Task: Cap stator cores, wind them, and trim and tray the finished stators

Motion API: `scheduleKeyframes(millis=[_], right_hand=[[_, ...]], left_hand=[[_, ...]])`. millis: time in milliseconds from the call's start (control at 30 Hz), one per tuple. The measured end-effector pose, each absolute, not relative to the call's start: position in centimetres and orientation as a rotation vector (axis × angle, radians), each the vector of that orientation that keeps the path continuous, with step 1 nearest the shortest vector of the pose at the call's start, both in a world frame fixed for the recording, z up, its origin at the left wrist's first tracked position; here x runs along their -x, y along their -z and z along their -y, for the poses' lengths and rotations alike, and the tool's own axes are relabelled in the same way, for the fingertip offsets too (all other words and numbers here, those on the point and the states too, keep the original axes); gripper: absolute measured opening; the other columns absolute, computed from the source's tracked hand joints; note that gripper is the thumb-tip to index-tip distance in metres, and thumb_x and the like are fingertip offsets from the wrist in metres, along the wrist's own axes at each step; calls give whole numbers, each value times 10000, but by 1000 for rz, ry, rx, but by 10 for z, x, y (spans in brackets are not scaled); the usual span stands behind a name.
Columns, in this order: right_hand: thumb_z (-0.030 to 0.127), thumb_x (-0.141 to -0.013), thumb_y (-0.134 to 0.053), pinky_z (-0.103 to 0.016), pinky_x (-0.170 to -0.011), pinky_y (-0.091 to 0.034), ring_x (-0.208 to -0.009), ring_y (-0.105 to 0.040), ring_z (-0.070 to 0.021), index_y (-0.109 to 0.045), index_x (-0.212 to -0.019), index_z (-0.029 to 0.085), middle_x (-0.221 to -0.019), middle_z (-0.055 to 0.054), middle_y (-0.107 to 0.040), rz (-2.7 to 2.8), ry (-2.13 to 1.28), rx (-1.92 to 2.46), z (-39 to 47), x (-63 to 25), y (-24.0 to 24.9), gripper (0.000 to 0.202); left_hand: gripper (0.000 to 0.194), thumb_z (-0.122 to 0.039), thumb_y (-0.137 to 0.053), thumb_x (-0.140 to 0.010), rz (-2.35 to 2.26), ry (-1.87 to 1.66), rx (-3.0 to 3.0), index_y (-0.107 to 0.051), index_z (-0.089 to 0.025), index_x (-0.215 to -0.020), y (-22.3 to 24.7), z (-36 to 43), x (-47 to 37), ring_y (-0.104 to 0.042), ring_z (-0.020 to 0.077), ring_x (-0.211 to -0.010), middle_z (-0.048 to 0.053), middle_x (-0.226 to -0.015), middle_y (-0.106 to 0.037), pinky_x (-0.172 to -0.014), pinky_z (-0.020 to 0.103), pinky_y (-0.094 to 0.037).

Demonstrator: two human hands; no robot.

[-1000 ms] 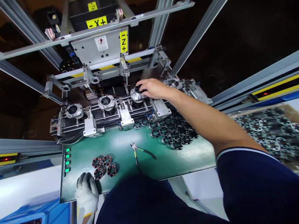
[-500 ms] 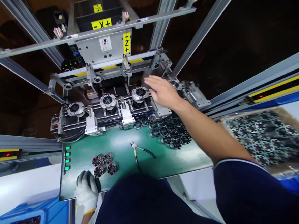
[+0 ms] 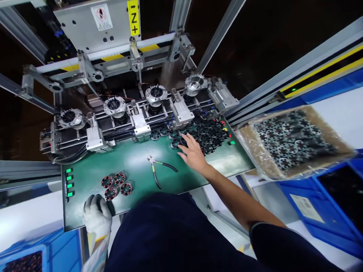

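Bare right hand point(image 3: 193, 154), fingers apart, is over black toothed rings point(image 3: 211, 135), centre-right. White-gloved left hand point(image 3: 96, 216) (grip: can't tell) lies lower left.

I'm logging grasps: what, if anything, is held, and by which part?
Nothing visible in the left hand; the right hand is at the dark ring parts, any hold unclear.

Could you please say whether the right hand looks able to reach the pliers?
Probably yes: the right hand is spread by the black parts, the pliers lie to its left, and only green tabletop shows between them.
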State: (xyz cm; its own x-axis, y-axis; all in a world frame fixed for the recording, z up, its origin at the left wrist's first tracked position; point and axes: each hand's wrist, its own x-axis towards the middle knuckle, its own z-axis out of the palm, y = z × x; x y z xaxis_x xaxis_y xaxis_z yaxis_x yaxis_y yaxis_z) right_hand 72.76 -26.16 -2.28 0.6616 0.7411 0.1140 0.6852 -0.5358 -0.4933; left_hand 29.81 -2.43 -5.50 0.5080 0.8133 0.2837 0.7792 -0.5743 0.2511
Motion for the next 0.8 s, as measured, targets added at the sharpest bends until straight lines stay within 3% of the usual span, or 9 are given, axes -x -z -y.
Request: scheduleKeyframes(millis=[100,200,267,333,400,467,567,667,800], right_hand=[[113,-863,-708,-709,-1201,-344,-1564,-295,-441,-783,-1075,148,-1645,-189,-394,1072,-197,2400,250,-724,27,228],[74,-877,-658,-749,-1202,-301,-1566,-285,-461,-787,-943,128,-1612,-217,-434,1045,-207,2375,238,-717,25,154],[93,-874,-667,-765,-1169,-348,-1532,-349,-473,-775,-817,129,-1542,-229,-516,1058,-214,2308,233,-713,13,127],[173,-873,-718,-694,-1119,-477,-1432,-513,-428,-767,-747,159,-1437,-196,-619,1122,-249,2179,233,-715,-11,137],[289,-893,-743,-554,-1065,-585,-1280,-659,-324,-795,-794,215,-1360,-117,-684,1209,-288,2010,235,-731,-49,134],[375,-934,-709,-483,-1093,-587,-1229,-692,-253,-822,-965,276,-1377,-52,-679,1251,-275,1868,235,-766,-91,154],[404,-910,-734,-509,-1137,-552,-1292,-645,-277,-808,-1090,243,-1442,-62,-631,1205,-125,1813,224,-843,-137,252],[267,-824,-796,-455,-962,-642,-1108,-717,-277,-807,-966,154,-1336,-128,-684,1209,79,2022,204,-923,-147,182],[108,-751,-807,-504,-1057,-586,-1084,-721,-281,-803,-871,139,-1223,-134,-733,1283,168,2258,187,-987,-131,124]], left_hand=[[365,-345,-567,-1000,-1379,-568,-2649,-659,-104,-1258,55,23,-298,-597,342,-1285,195,-1360,-645,-1095,492,-483],[345,-372,-538,-1003,-1383,-589,-2634,-665,-142,-1227,53,24,-301,-605,325,-1250,174,-1325,-654,-1074,490,-484],[335,-383,-529,-1002,-1399,-609,-2622,-668,-159,-1208,52,26,-303,-614,314,-1223,162,-1298,-662,-1056,487,-492],[325,-387,-522,-1002,-1411,-617,-2617,-674,-169,-1189,52,27,-304,-625,306,-1193,154,-1273,-673,-1036,485,-502],[322,-383,-513,-1004,-1413,-611,-2618,-675,-170,-1183,53,27,-304,-629,310,-1187,157,-1272,-676,-1026,492,-507],[326,-371,-511,-1004,-1420,-583,-2612,-664,-167,-1207,54,27,-303,-621,329,-1215,172,-1306,-663,-1035,516,-507],[336,-363,-516,-995,-1424,-554,-2597,-638,-197,-1260,55,27,-301,-609,363,-1252,176,-1346,-639,-1046,567,-512],[349,-391,-506,-982,-1387,-581,-2596,-618,-289,-1297,57,26,-299,-625,382,-1231,140,-1335,-636,-1015,610,-530],[452,-451,-488,-960,-1402,-565,-2567,-561,-392,-1402,66,24,-294,-623,414,-1245,116,-1347,-630,-990,665,-533]])
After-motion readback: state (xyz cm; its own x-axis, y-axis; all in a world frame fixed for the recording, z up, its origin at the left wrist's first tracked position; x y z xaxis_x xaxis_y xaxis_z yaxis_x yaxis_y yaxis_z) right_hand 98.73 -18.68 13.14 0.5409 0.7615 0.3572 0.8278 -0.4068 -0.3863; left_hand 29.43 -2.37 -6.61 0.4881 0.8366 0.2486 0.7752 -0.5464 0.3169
